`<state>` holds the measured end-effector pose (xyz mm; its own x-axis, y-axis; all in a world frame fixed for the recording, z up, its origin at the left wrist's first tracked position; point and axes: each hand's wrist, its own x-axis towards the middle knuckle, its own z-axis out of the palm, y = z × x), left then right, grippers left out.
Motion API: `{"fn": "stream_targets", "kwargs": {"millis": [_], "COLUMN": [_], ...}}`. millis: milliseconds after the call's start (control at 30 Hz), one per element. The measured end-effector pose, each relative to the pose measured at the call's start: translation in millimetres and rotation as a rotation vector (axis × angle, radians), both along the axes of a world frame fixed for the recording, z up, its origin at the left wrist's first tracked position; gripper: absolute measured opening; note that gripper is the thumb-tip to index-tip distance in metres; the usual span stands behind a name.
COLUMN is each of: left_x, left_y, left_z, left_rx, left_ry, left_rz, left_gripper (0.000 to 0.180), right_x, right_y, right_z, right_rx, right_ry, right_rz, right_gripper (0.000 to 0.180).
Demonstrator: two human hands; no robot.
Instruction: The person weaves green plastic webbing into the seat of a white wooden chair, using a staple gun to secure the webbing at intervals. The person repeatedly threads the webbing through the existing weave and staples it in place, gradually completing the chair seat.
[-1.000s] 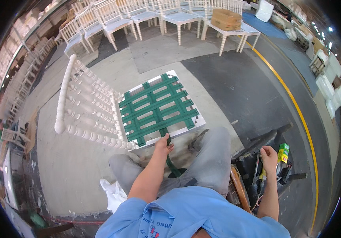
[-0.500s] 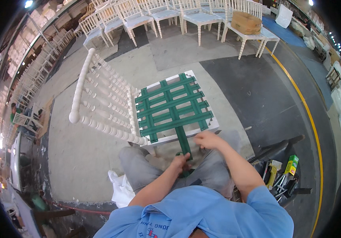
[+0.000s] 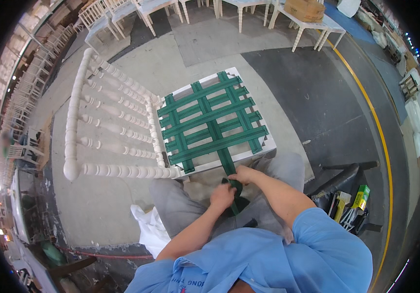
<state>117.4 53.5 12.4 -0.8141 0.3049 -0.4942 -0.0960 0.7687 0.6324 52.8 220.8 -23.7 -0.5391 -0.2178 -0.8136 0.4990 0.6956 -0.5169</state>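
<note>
In front of me is a white chair (image 3: 117, 170) with a turned-spindle back at the left. Green webbing straps (image 3: 210, 119) cross over and under one another on its seat frame (image 3: 264, 146). One green strap (image 3: 225, 160) runs off the near edge of the seat toward my lap. My right hand (image 3: 242, 175) is closed on this strap, just off the seat edge. Beside it, slightly lower and left, my left hand (image 3: 223, 195) grips the same strap. The loose length folds and hangs between my knees; its end is hard to make out.
Several white chairs stand at the back, with a cardboard box (image 3: 304, 10) on one. At my right, a dark holder carries tools and a green-yellow box (image 3: 361, 197). White cloth or plastic (image 3: 149, 228) lies left of my legs. A yellow line (image 3: 373, 115) crosses the floor.
My right hand has moved down and left from near the seat corner onto the strap. The left hand stays on the strap, which now bends. The view has shifted, bringing the chair closer.
</note>
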Motion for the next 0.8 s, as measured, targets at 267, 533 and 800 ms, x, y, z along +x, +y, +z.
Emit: {"fn": "stream_targets", "kwargs": {"millis": [267,533,800], "left_x": [-112.8,-136.9,-133.3], "left_y": [-29.8,-32.4,-25.9], "left_z": [15.1,7.8,9.7], "left_rx": [-0.102,-0.195,-0.244], "left_ry": [0.733,0.350,0.427], "left_rz": [-0.278,-0.388,-0.390], "left_gripper": [0.060,0.070,0.059], "right_x": [-11.8,-34.3,-31.0], "right_y": [-4.4,-20.2,-12.1], "right_z": [-41.4,-65.2,-103.9], "right_rx": [0.236,0.351,0.426], "right_ry": [0.194,0.142,0.367], "right_rz": [0.443,0.361,0.442], "right_gripper": [0.055,0.053,0.055]}}
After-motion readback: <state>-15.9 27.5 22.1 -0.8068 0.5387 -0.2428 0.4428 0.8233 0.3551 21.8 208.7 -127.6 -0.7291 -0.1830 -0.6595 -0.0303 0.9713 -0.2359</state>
